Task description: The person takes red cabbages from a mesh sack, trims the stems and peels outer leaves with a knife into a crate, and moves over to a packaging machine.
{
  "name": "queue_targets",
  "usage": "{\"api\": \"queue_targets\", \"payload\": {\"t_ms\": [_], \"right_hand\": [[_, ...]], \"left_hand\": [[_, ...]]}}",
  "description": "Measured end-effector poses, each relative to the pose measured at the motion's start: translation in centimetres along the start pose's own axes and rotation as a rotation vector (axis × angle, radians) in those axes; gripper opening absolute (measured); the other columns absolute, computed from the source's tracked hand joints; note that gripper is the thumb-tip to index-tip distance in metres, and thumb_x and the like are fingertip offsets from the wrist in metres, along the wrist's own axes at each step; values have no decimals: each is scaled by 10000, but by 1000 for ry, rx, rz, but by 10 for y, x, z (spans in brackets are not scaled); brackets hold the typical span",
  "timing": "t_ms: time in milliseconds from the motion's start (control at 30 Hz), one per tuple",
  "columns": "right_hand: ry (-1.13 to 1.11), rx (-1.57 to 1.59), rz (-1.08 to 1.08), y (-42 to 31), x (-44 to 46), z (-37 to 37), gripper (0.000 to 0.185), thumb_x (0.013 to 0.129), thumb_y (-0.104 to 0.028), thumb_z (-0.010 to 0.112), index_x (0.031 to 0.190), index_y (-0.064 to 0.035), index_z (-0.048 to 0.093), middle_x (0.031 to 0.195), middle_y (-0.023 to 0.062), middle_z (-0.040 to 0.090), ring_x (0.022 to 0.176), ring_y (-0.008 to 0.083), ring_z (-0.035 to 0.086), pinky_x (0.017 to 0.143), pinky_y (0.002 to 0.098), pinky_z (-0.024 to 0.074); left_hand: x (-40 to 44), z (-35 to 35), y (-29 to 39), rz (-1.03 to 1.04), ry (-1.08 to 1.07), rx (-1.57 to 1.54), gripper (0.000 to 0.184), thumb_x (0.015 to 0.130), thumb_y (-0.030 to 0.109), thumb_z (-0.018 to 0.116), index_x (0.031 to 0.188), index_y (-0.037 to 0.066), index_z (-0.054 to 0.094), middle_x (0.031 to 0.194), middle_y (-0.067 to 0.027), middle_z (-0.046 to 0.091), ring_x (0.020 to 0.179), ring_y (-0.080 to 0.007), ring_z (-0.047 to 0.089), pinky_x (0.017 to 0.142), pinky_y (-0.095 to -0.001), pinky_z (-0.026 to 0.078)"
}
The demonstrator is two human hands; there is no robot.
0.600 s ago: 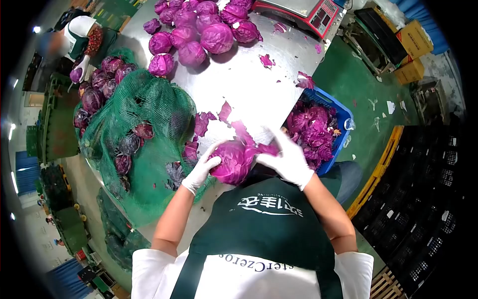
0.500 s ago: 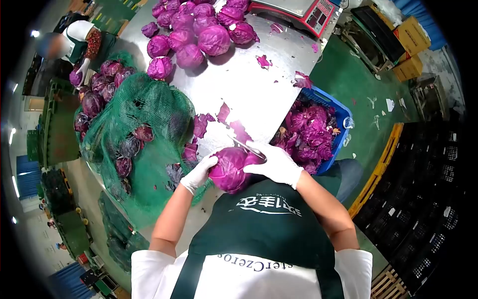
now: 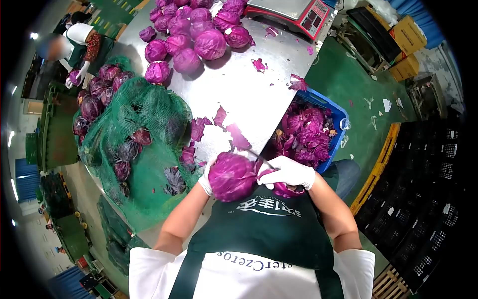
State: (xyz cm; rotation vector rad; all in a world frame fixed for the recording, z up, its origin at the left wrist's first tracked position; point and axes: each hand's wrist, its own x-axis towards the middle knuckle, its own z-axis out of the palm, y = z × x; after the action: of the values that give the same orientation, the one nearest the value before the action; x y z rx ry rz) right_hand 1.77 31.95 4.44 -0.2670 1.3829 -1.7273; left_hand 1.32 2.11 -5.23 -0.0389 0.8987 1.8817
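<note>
Purple cabbage (image 3: 231,178) held close against a dark green apron (image 3: 259,236)

White-gloved, the left hand (image 3: 205,177) cups the near-whole head from its left side, most of its fingers out of sight behind the leaves. The right hand (image 3: 289,172) is closed, fingers curled around a thin, dark knife-like tool (image 3: 259,158) whose handle is covered by the glove. A loose purple flap (image 3: 288,190) shows beneath that hand; whether it remains joined to the head is hard to make out. Both elbows bend outward, forearms angling inward so the hands nearly meet.

Just beyond, torn leaves (image 3: 239,137) lie on the metal table (image 3: 249,94). Left of them, green mesh netting (image 3: 139,192) partly veils several darker cabbages (image 3: 128,149). To the right, a blue crate (image 3: 326,101) holds a heap of trimmings (image 3: 306,132), its near corner obscured.

Farther out, cabbages (image 3: 210,44) are piled next to a red scale (image 3: 312,20), both cut off by the frame's top. At far left, a co-worker (image 3: 77,47) holds another cabbage, small in view.
</note>
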Motion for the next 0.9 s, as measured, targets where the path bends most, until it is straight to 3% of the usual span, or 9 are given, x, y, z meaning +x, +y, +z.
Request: {"api": "queue_targets", "payload": {"t_ms": [67, 167, 233, 367, 467, 567, 667, 733, 900], "right_hand": [[244, 111, -67, 11, -3, -24, 301, 889, -203, 666, 1085, 26, 678, 784, 74, 682, 715, 139, 643, 685, 263, 495], [698, -704, 119, 30, -10, -51, 477, 861, -222, 686, 1253, 38, 605, 949, 119, 717, 847, 197, 678, 824, 330, 528], [755, -729, -172, 34, 5, -33, 732, 814, -346, 745, 1431, -67, 469, 1167, 174, 653, 972, 229, 669, 881, 335, 505], [557, -706, -255, -39, 14, 47, 610, 828, -398, 739, 1292, -37, 573, 1101, 175, 643, 889, 264, 677, 794, 366, 531], [593, -937, -387, -29, 24, 67, 381, 865, -311, 713, 1112, -32, 630, 932, 139, 638, 771, 209, 637, 705, 297, 515], [310, -587, -168, -41, 7, 47, 292, 891, -294, 654, 1022, -34, 642, 832, 143, 621, 796, 291, 641, 723, 367, 519], [368, -202, 20, -33, -11, 19, 233, 916, -255, 637, 972, -33, 678, 746, 91, 609, 666, 226, 569, 641, 336, 475], [565, -409, -34, -5, -12, -4, 195, 910, -202, 654, 1012, -38, 679, 806, 45, 606, 656, 139, 548, 604, 269, 451], [432, -438, -344, -4, 6, 42, 229, 871, -187, 715, 1048, -49, 673, 901, 47, 617, 714, 106, 570, 627, 249, 463]], "left_hand": [[0, -13, -24, -141, -91, -789, 676, 899, 533, 517, 1427, 114, 453, 1422, -139, 499, 1331, -289, 462, 1174, -448, 291], [-7, 25, -6, 230, 120, 1107, 496, 891, 279, 611, 1350, 111, 527, 1342, -106, 557, 1272, -282, 502, 1147, -432, 328], [-2, 24, -2, 313, 145, 1501, 453, 910, 218, 609, 1341, 102, 533, 1333, -102, 564, 1263, -282, 508, 1142, -427, 337], [8, 21, -5, 204, -17, 778, 514, 1009, 321, 350, 1441, 45, 379, 1458, -150, 438, 1344, -290, 433, 1170, -426, 308], [8, 64, 31, 156, -5, 1887, 599, 1020, 402, 284, 1475, 17, 334, 1488, -213, 399, 1361, -345, 419, 1166, -480, 309], [5, 11, -11, 111, -23, 616, 631, 1002, 465, 324, 1455, 30, 378, 1465, -207, 433, 1337, -349, 449, 1151, -492, 328], [13, -1, -24, 118, -21, 731, 615, 991, 488, 362, 1428, 60, 431, 1442, -184, 469, 1336, -339, 447, 1151, -487, 323], [11, 28, 6, 305, -148, 1984, 473, 980, 349, 450, 1398, 131, 483, 1395, -123, 517, 1325, -268, 444, 1159, -418, 299], [16, 17, -7, 44, -84, 1276, 488, 980, 365, 438, 1398, 117, 481, 1407, -107, 509, 1309, -248, 466, 1158, -390, 306]]}}
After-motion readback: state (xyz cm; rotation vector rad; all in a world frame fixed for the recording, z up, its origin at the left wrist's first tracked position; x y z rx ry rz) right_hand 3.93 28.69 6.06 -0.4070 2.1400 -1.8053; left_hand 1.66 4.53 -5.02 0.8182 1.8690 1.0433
